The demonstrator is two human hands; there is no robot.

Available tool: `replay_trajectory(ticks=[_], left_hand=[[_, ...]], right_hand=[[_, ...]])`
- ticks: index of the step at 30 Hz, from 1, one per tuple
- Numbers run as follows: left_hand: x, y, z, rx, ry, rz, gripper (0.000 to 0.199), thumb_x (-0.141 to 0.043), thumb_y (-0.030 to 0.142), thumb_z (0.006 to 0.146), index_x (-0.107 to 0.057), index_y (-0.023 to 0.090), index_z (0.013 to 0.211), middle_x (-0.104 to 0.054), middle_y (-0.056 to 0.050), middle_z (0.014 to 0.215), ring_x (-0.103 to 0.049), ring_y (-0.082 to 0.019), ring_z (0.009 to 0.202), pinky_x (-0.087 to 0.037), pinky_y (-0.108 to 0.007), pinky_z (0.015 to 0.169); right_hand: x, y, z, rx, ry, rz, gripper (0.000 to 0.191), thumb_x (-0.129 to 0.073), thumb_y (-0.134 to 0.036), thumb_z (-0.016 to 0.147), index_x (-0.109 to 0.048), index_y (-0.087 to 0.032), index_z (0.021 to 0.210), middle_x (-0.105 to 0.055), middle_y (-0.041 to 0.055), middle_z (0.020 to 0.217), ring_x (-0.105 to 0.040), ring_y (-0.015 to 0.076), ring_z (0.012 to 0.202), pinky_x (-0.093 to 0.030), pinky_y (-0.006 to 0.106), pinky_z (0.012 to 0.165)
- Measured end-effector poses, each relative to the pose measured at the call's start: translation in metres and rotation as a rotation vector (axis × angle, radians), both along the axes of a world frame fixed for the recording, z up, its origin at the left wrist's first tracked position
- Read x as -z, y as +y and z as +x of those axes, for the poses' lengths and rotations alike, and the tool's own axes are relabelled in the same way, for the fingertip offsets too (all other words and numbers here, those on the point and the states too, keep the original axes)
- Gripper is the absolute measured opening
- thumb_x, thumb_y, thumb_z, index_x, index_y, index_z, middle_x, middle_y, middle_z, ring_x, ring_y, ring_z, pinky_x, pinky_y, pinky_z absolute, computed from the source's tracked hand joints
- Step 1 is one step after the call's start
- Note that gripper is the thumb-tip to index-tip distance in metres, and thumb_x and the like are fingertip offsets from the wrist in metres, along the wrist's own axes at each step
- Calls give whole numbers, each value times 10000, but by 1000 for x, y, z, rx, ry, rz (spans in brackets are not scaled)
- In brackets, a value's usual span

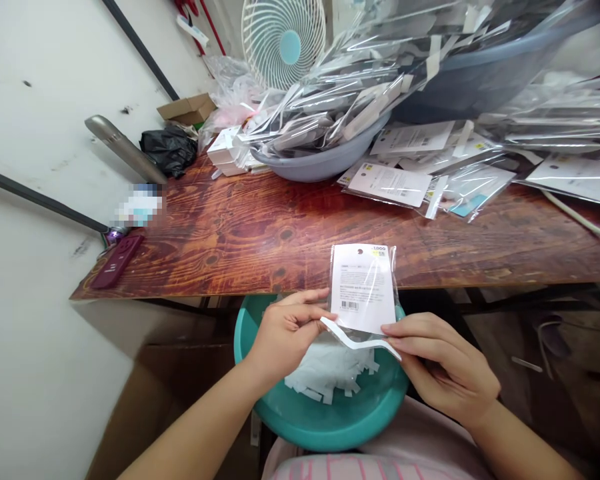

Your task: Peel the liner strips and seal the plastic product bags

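spanning left fingers (307, 312) and right fingers (423, 343) is the packet (364, 283).

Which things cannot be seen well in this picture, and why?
In the head view:
Fine print on the clear packet: too small.
Bottom of the teal basin: under white strips.
Pixelated patch near the wall: blurred out.
Large tub, far side: behind piled packets.
Striped clothing: cut off by lower edge.

The left hand (285, 337) and right hand (445, 360) pinch a clear packet (363, 292) containing a barcoded card (363, 277), a bent white strip (353, 343) spanning their fingers, above a teal basin (330, 435) of white strips (320, 375), while the wood-grained surface (230, 233) bears a grey-blue basin (315, 167) heaped with packets (350, 100).
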State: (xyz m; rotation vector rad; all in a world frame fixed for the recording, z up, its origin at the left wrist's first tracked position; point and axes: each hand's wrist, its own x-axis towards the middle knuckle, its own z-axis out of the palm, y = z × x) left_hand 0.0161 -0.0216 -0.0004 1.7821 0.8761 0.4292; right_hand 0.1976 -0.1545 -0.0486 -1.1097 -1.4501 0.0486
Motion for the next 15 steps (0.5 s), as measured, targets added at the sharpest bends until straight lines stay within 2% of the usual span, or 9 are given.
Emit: replay_trajectory(ticks=[4,7,8,10,12,15], left_hand=[[-2,-2,0,-17,-52,-107,135,-681,236,745,-758,224,856,-634,-87,1137,-571,-244,1112,-509,-331,890],[-4,-5,2,26,-194,-449,264,-696,333,736,-709,178,949,-578,-119,1202,-568,-277,1114,-544,-349,814],[-4,-7,4,11,-238,-581,294,-674,382,754,-678,163,951,-592,-127,1165,-590,-279,1081,-558,-346,762],[-3,-11,8,-104,-276,-767,294,-653,420,769,-584,163,893,-641,-101,995,-649,-258,956,-557,-291,616],[-1,-16,14,-223,-262,-825,339,-738,351,705,-477,180,838,-643,-38,854,-681,-218,814,-529,-240,544],[0,-25,21,-233,-213,-854,474,-818,219,606,-461,179,916,-656,-40,917,-678,-189,777,-552,-277,614]], right_hand=[[0,0,12,12,10,-88,344,-613,46,699,-659,-195,941,-675,88,972,-646,203,864,-556,343,696],[-3,2,24,10,18,-157,248,-628,5,715,-672,-203,843,-622,96,1086,-634,185,867,-558,315,702],[-4,3,28,-6,28,-177,221,-634,-13,721,-670,-205,823,-610,94,1103,-631,180,859,-559,311,703],[-9,3,34,-44,43,-214,179,-635,-53,737,-664,-210,819,-604,91,1109,-626,182,871,-560,315,722],[-15,2,39,-96,13,-270,146,-616,-99,767,-667,-210,846,-604,97,1125,-623,199,919,-556,322,752],[-25,2,44,-195,-43,-347,158,-532,-187,842,-679,-205,895,-589,104,1177,-620,207,930,-546,326,757]])
